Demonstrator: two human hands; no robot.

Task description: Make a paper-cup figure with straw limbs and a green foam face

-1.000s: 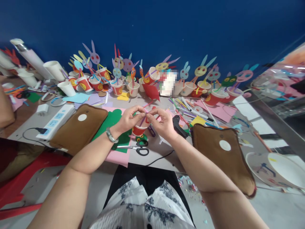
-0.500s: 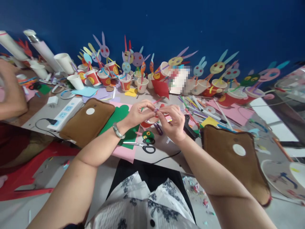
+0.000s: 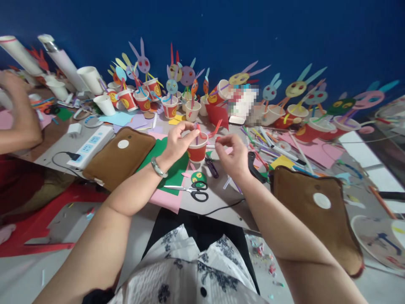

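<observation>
Left hand [image 3: 179, 143] at the cup [image 3: 197, 154], thumb and fingers clamped on the purple straw [image 3: 196, 139] at the rim. Right hand [image 3: 234, 156] just right of the cup, apart from it, fingers curled with thumb and index tips close; can't tell if anything is pinched. Cup upright on the tabletop [image 3: 226, 204], in front of the person. Bent red straw [image 3: 215, 128] at the cup's right side, between the hands.

Purple-handled tool [image 3: 211, 167] just right of the cup's base. Green face [image 3: 198, 177] in front of the cup, scissors [image 3: 198, 193] just below it, blades pointing left over green paper [image 3: 174, 182]. Pink paper [image 3: 169, 203] under the green. Glue gun [image 3: 255, 168] right of the right hand, partly hidden.

Brown pads left [image 3: 118, 158] and right [image 3: 313, 219] of the work area. Power strip [image 3: 95, 145] beside the left pad, plug in it. Straws and pens heaped right of center, details too small. Rabbit figures in cups line the blue wall [image 3: 202, 33]. Another person's arm [image 3: 22, 122] at far left.
</observation>
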